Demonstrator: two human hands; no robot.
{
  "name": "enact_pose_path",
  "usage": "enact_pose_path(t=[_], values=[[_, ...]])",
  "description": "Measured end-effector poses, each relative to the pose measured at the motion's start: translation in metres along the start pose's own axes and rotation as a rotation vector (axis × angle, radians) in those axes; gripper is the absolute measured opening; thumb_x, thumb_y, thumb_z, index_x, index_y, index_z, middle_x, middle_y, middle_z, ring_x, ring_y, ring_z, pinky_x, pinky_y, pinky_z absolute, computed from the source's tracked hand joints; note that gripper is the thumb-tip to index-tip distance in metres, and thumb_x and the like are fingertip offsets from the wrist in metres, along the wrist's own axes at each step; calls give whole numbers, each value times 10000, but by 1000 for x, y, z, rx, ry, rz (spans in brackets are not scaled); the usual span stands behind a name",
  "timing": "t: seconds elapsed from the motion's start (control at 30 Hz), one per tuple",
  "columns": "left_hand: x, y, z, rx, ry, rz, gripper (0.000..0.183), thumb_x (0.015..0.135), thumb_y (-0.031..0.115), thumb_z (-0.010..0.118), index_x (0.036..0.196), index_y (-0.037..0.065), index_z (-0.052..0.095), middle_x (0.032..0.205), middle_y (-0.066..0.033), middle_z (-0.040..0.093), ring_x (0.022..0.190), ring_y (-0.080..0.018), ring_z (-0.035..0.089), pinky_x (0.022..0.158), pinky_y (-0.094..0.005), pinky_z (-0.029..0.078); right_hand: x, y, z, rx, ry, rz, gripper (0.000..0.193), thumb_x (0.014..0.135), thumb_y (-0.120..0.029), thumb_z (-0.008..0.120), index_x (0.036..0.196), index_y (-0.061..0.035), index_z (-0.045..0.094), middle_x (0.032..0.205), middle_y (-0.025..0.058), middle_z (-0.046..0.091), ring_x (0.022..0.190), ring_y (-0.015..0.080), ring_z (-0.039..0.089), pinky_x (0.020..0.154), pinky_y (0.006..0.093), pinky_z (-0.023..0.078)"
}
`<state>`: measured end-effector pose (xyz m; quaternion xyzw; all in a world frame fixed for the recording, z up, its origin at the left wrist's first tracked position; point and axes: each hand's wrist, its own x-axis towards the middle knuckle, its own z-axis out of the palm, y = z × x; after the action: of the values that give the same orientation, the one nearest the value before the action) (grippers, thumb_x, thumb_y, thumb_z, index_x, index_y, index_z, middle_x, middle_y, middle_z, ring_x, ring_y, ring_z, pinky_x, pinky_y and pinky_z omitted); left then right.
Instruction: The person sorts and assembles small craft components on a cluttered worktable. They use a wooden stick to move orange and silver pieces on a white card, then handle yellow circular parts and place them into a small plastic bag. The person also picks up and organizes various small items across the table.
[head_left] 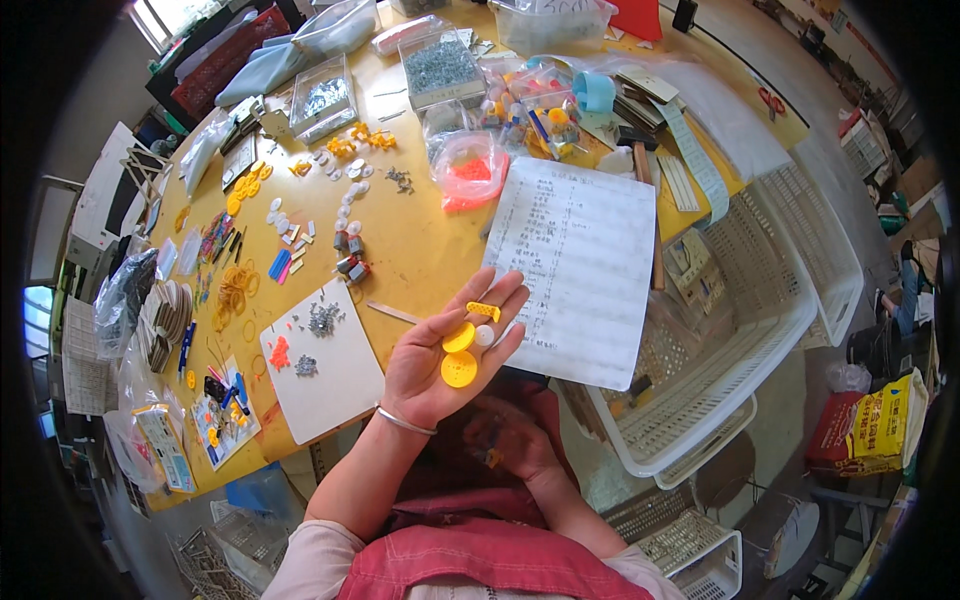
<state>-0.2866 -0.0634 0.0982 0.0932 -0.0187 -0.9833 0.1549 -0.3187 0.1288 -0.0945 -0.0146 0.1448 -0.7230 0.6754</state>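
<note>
My left hand [440,365] is held palm up over the table's near edge, fingers spread. Two round yellow plastic wheels [459,369] lie on its palm. Beside them rest a small white disc [484,335] and a short yellow strip with holes [484,311] near the fingers. Lower down, in front of the dark red apron, my right hand [505,440] is smeared by motion. A small orange-yellow spot shows at its fingers, too blurred to name. A handwritten paper sheet [570,270] lies just beyond my left hand.
A white board [335,390] with small screws and orange bits lies left of my hand. Motors [352,265], rubber bands [237,288] and yellow wheels [250,182] are spread over the yellow table. A white plastic basket [690,430] stands at the right, by a hammer [645,210].
</note>
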Motion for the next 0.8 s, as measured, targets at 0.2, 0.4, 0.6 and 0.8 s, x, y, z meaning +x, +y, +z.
enact_pose_path(t=[0.2,0.4,0.6,0.8], values=[[-2,-2,-2,-20,-2,6,534,1008,14,432,1536,48,508,1715,-168,324,1618,-313,230,1292,-538,270,5,0,-4,-2,-112,18,606,1047,-401,596,1499,-12,489,1208,191,703,1106,320,694,964,420,564],[0,-2,-3,-20,-3,13,543,982,-22,431,1516,13,521,1709,-183,328,1615,-334,231,1298,-516,278,3,5,-8,72,-56,-34,566,1059,-345,581,1496,1,483,1225,205,689,1106,327,694,959,419,574],[0,-2,1,-44,74,4,520,987,-43,451,1501,-11,525,1684,-199,363,1587,-349,303,1276,-509,341,2,4,-9,-13,7,-15,631,1038,-381,617,1522,-5,466,1223,200,695,1115,312,697,952,418,577],[-8,-1,-1,-90,137,-38,365,1099,162,513,1415,1,596,1533,-172,569,1453,-335,518,1211,-516,428,0,2,-3,51,-3,1,613,1023,-345,653,1511,-15,481,1198,192,712,1100,301,704,935,410,582]])
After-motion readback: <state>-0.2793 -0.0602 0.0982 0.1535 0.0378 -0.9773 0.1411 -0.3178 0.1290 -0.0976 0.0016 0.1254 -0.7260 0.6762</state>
